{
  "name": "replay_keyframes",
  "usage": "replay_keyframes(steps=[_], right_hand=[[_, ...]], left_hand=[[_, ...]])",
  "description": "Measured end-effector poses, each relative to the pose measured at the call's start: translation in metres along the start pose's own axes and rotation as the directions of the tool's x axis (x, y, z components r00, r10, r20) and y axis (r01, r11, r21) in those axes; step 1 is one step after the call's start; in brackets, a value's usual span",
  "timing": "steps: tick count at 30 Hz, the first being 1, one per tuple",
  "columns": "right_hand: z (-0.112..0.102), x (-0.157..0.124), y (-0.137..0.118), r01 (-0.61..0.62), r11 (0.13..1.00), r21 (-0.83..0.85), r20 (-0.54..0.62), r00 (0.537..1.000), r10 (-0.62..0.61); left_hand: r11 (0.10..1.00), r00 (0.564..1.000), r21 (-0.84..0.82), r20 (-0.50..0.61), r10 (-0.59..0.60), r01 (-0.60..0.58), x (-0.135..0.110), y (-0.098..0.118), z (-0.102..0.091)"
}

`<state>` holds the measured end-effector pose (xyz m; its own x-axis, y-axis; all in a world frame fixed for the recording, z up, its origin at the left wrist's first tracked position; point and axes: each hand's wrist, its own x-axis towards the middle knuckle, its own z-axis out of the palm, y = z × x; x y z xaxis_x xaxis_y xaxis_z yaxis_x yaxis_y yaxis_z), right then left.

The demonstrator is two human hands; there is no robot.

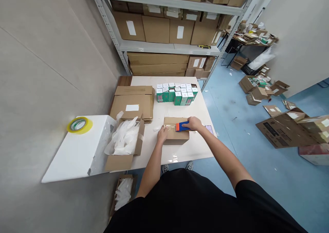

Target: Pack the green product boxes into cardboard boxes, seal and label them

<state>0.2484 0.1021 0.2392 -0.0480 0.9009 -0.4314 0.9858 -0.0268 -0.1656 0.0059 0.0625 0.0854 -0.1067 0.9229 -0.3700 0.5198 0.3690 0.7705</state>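
A small closed cardboard box (177,137) sits near the front of the white table (195,147). My left hand (162,134) presses on the box's left end, fingers curled over the edge. My right hand (194,123) grips a blue and orange tape dispenser (182,126) on top of the box. A strip of clear tape stretches leftward from the dispenser across the lid.
Several green and white small cartons (177,93) stand at the table's back. Flat cardboard sheets (133,102) lie at left, beside an open box of plastic bags (125,140). A yellow tape roll (80,124) rests on a white board. Shelves of boxes (164,31) behind; loose boxes (285,128) on the floor right.
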Motion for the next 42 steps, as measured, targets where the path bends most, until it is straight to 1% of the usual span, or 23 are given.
replay_keyframes(steps=[3,5,7,8,9,11,14,16,18,20,21,23,24,25,27,29,31,32,34,35,38,40,42], right_hand=[[-0.008,-0.004,0.055,-0.078,0.997,-0.028,0.002,0.997,0.078],[-0.009,-0.009,0.092,-0.153,0.987,-0.049,-0.012,0.988,0.153],[-0.005,-0.013,0.118,-0.189,0.982,-0.026,-0.015,0.982,0.188],[-0.002,-0.015,0.125,-0.193,0.981,-0.016,-0.017,0.981,0.193],[0.001,-0.015,0.128,-0.191,0.981,-0.011,-0.020,0.981,0.191],[0.006,-0.015,0.126,-0.184,0.983,-0.023,-0.025,0.983,0.183],[0.013,-0.014,0.110,-0.191,0.980,-0.046,-0.006,0.982,0.191],[0.022,-0.014,0.095,-0.186,0.981,-0.063,-0.009,0.982,0.186],[0.039,-0.015,0.080,-0.158,0.984,-0.082,-0.053,0.987,0.154],[0.066,-0.018,0.069,-0.131,0.988,-0.085,-0.136,0.984,0.119],[0.081,-0.019,0.066,-0.145,0.986,-0.086,-0.160,0.978,0.130],[0.113,-0.022,0.069,-0.184,0.982,-0.041,-0.128,0.976,0.177],[0.129,-0.023,0.076,-0.192,0.981,0.001,-0.132,0.973,0.190],[0.144,-0.024,0.084,-0.188,0.982,0.027,-0.164,0.968,0.190],[0.173,-0.025,0.107,-0.130,0.990,0.049,-0.269,0.953,0.138],[0.199,-0.024,0.131,-0.051,0.997,0.063,-0.342,0.937,0.070],[0.223,-0.022,0.152,0.017,0.996,0.085,-0.371,0.928,0.015],[0.234,-0.021,0.160,0.028,0.995,0.098,-0.374,0.927,0.011],[0.253,-0.018,0.174,0.005,0.991,0.130,-0.354,0.934,0.042],[0.261,-0.018,0.179,-0.032,0.988,0.151,-0.320,0.944,0.080],[0.282,-0.020,0.193,-0.188,0.959,0.211,-0.158,0.962,0.223],[0.292,-0.023,0.202,-0.280,0.931,0.233,-0.065,0.951,0.303],[0.297,-0.026,0.209,-0.337,0.909,0.247,-0.016,0.936,0.351]], left_hand=[[1.000,1.000,0.025,-0.002,-0.004,0.004,0.002,-0.003,-0.001],[0.999,1.000,0.034,-0.006,-0.006,0.006,0.004,-0.004,-0.001],[0.999,1.000,0.038,-0.007,-0.010,0.010,0.005,-0.004,-0.002],[0.999,1.000,0.040,-0.007,-0.011,0.011,0.005,-0.004,-0.002],[0.999,1.000,0.042,-0.008,-0.011,0.012,0.006,-0.004,-0.002],[0.999,1.000,0.043,-0.006,-0.005,0.005,0.006,-0.004,-0.003],[0.999,1.000,0.054,-0.012,-0.009,0.009,0.005,-0.003,-0.003],[0.998,0.999,0.062,-0.027,-0.020,0.022,0.004,-0.003,-0.003],[0.997,0.999,0.065,-0.036,-0.032,0.034,0.004,-0.003,-0.004],[0.997,0.998,0.062,-0.038,-0.041,0.044,0.003,-0.003,-0.004],[0.997,0.998,0.058,-0.040,-0.044,0.046,0.003,-0.003,-0.004],[0.998,0.998,0.050,-0.049,-0.043,0.046,0.003,-0.004,-0.004],[0.998,0.998,0.044,-0.054,-0.042,0.045,0.003,-0.005,-0.004],[0.998,0.997,0.038,-0.059,-0.043,0.045,0.003,-0.005,-0.004],[0.998,0.996,0.026,-0.068,-0.055,0.057,0.003,-0.006,-0.003],[0.998,0.995,0.013,-0.077,-0.065,0.066,0.004,-0.006,-0.003],[0.998,0.995,0.005,-0.083,-0.062,0.063,0.005,-0.007,-0.003],[0.998,0.995,0.001,-0.086,-0.058,0.059,0.005,-0.008,-0.003],[0.999,0.995,-0.006,-0.091,-0.048,0.047,0.006,-0.009,-0.004],[0.999,0.994,-0.008,-0.094,-0.046,0.045,0.007,-0.010,-0.005],[0.999,0.993,-0.006,-0.108,-0.039,0.039,0.007,-0.011,-0.006],[0.999,0.993,0.002,-0.117,-0.035,0.035,0.007,-0.010,-0.007],[0.999,0.992,0.016,-0.121,-0.039,0.041,0.005,-0.007,-0.008]])
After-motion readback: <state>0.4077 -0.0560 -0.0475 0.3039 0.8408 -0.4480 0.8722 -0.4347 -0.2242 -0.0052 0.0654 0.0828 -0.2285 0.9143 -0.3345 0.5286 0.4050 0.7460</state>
